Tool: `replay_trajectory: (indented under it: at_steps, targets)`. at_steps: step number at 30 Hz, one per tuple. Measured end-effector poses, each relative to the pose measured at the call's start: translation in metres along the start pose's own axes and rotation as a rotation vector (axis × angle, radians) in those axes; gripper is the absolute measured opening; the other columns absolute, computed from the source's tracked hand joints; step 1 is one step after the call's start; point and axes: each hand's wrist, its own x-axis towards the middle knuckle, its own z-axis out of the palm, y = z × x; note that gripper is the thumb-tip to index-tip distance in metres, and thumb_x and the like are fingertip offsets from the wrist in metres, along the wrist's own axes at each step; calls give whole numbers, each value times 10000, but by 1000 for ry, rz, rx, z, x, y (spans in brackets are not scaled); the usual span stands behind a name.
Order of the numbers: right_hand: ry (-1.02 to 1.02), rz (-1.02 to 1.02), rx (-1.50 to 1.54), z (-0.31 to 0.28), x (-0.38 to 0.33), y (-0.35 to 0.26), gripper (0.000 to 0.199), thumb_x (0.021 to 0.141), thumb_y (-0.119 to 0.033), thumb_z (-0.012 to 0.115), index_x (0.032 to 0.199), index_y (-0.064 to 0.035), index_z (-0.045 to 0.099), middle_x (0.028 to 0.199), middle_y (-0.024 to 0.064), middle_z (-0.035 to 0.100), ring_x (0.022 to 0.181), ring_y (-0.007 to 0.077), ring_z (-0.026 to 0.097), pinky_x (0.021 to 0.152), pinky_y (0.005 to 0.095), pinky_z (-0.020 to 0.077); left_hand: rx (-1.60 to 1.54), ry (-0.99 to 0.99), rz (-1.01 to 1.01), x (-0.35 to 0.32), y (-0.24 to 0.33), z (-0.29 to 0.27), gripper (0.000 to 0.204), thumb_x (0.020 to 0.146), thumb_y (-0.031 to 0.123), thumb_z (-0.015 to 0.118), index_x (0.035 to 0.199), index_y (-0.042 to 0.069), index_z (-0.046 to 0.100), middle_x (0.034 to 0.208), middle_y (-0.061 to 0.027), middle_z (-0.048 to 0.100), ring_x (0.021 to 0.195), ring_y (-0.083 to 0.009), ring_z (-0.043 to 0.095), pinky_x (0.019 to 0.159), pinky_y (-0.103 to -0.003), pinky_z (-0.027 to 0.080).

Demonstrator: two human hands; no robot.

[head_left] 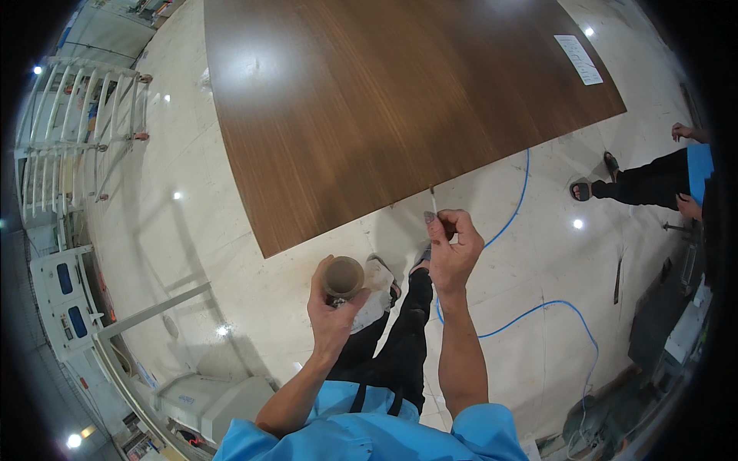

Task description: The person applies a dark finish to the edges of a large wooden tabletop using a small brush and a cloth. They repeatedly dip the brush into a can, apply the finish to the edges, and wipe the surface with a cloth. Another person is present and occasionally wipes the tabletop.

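My left hand is wrapped round a small round cup with a brownish-grey inside. A crumpled white cloth or tissue hangs beside the cup, at the same hand. Between the thumb and fingers of my right hand is a thin pale stick with a dark tip, like a fine brush. Its tip is at the near edge of a large brown wood-grain panel; whether it touches I cannot tell. What bears the panel is hidden beneath it.
A white label lies on the panel's far right. A blue hose runs over the tiled floor on the right. Another person stands there. White racks and a white machine line the left.
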Motion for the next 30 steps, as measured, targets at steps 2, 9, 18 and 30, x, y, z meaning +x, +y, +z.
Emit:
replay_trajectory:
  at_steps: [2, 9, 18, 30]
  targets:
    - [-48, 19, -10, 12, -7, -5, 118, 811, -19, 755, 832, -8, 640, 693, 82, 617, 571, 162, 575, 540, 294, 453, 3, 23, -6, 0, -2, -5, 728, 757, 14, 801, 1393, 2, 447, 1220, -112, 602, 1119, -199, 598, 965, -331, 484]
    - [-88, -72, 63, 29, -27, -10, 91, 821, -7, 732, 819, -17, 642, 707, 87, 634, 575, 179, 591, 548, 305, 469, 4, 85, -43, -3, -11, -28, 723, 760, 9, 798, 1393, 4, 448, 1217, -109, 602, 1103, -195, 603, 962, -329, 486]
    - [-380, -245, 58, 78, -67, -17, 133, 824, -3, 741, 798, 0, 610, 673, 64, 592, 583, 131, 566, 547, 293, 457, 7, 183, -72, -6, -27, -62, 706, 760, -2, 796, 1380, 5, 460, 1209, -98, 603, 1104, -189, 597, 945, -324, 492]
    - [-487, -247, 50, 122, -100, -34, 91, 792, -46, 734, 781, -33, 644, 709, 107, 648, 637, 280, 640, 591, 376, 479, -8, 273, -81, -11, -39, -82, 630, 800, 13, 766, 1359, -1, 476, 1191, -87, 609, 1067, -179, 611, 915, -316, 507]
